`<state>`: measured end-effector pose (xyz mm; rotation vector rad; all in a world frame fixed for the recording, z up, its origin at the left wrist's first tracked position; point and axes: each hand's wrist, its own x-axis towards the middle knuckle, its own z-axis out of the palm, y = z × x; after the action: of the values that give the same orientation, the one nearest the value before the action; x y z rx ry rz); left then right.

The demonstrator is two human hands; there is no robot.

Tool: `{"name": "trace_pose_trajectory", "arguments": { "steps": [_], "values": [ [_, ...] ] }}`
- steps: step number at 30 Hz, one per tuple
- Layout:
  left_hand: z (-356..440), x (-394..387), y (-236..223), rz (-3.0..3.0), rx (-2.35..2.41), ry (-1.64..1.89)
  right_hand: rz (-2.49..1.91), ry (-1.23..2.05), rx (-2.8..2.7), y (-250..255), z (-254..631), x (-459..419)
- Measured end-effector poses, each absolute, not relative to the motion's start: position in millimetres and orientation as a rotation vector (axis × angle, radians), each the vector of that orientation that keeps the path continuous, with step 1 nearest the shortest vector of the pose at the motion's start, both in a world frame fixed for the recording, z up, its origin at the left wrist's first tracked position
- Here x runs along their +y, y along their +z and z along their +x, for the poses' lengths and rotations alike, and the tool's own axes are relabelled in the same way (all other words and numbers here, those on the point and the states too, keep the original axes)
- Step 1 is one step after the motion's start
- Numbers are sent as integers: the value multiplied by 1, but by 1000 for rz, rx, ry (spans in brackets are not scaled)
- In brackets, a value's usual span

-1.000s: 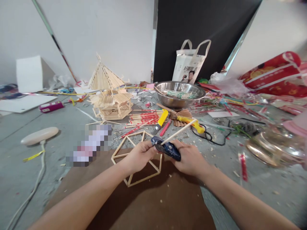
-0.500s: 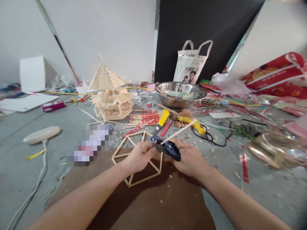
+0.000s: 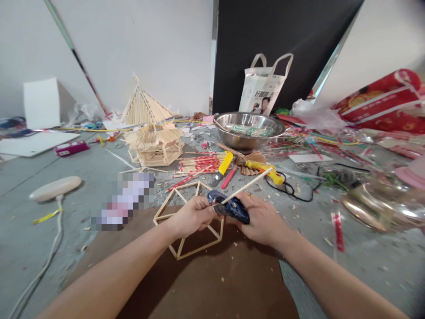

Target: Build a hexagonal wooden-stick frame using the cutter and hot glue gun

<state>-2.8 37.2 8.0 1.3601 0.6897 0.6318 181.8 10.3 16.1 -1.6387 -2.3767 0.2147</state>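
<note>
My left hand [image 3: 192, 217] is closed, its thumb and fingers pinching the lower end of a thin wooden stick [image 3: 247, 185] that slants up to the right. My right hand [image 3: 264, 219] is wrapped around a dark-blue cutter [image 3: 234, 207]; its dark metal jaw lies against the stick beside my left fingertips. The exact kind of cutter cannot be made out. Beneath my hands rests a hexagonal frame of wooden sticks [image 3: 199, 249] with spokes inside, on a brown sheet [image 3: 212, 292]. My left hand covers part of this frame.
Beyond the hands lie a yellow-handled knife [image 3: 226, 163], red-tipped sticks [image 3: 199, 164] and a yellow glue gun [image 3: 275, 177] with a black cord. Farther back stand a stick-built pavilion [image 3: 156, 148], a pointed roof [image 3: 146, 106] and a steel bowl [image 3: 249, 141]. A white lamp [image 3: 55, 188] is at left.
The view has shifted very slightly. Both hands keep their grip on the stick and the cutter, and the cutter's position hardly differs.
</note>
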Motion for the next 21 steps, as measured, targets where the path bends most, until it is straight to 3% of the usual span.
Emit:
{"name": "trace_pose_trajectory", "arguments": {
  "steps": [7, 21],
  "values": [
    [-8, 40, -2, 1295, 575, 589, -1643, 227, -2404, 15, 183, 10],
    [1, 36, -3, 1775, 833, 879, -1848, 139, -2403, 19, 178, 9]
  ]
}}
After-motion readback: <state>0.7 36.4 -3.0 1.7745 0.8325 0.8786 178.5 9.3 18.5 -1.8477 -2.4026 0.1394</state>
